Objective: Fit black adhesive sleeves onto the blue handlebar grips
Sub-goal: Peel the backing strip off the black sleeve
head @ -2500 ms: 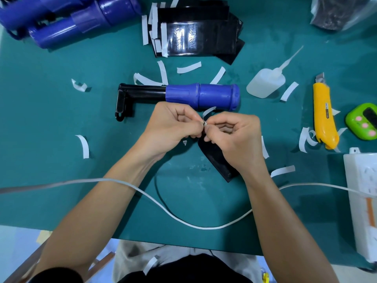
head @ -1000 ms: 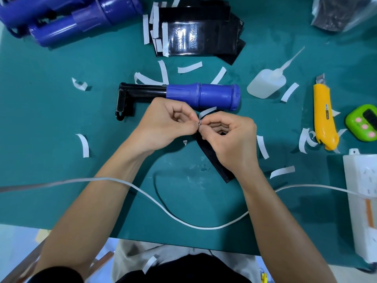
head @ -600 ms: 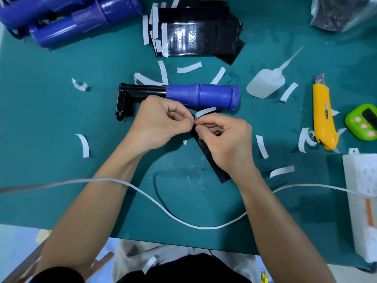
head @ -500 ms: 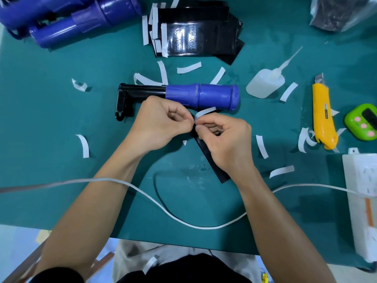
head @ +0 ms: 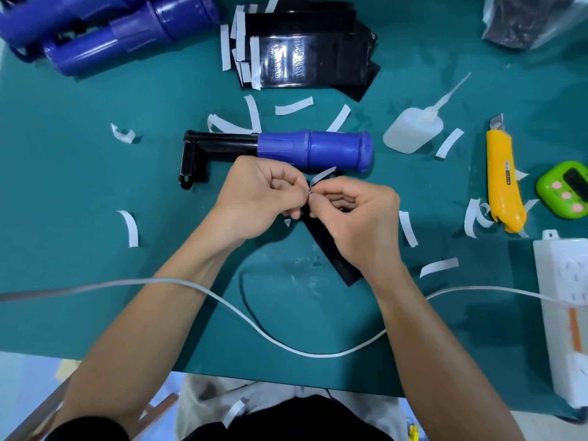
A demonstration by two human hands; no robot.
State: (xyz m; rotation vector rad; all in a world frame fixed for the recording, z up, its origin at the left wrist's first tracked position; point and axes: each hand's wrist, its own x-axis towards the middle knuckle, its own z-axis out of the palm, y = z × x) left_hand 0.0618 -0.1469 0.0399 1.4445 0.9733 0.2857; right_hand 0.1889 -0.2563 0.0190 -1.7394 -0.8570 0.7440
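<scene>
A blue handlebar grip (head: 331, 150) on a black bracket (head: 203, 151) lies across the middle of the green mat. Just in front of it my left hand (head: 261, 198) and my right hand (head: 356, 218) meet, both pinching one end of a black adhesive sleeve (head: 334, 253) that hangs down under my right palm. A white backing strip (head: 323, 176) curls up from the pinch point, partly peeled. A stack of black sleeves (head: 305, 55) lies at the back. More blue grips (head: 121, 36) are piled at the back left.
Peeled white strips (head: 292, 107) litter the mat. A glue bottle (head: 413, 128), a yellow utility knife (head: 504, 183), a green timer (head: 564, 192) and a white power strip (head: 563, 300) sit at the right. A white cable (head: 286, 342) crosses the front.
Both hands have drifted slightly up and left towards the blue grip, carrying the sleeve. The white backing strip now stands further out from the sleeve's end.
</scene>
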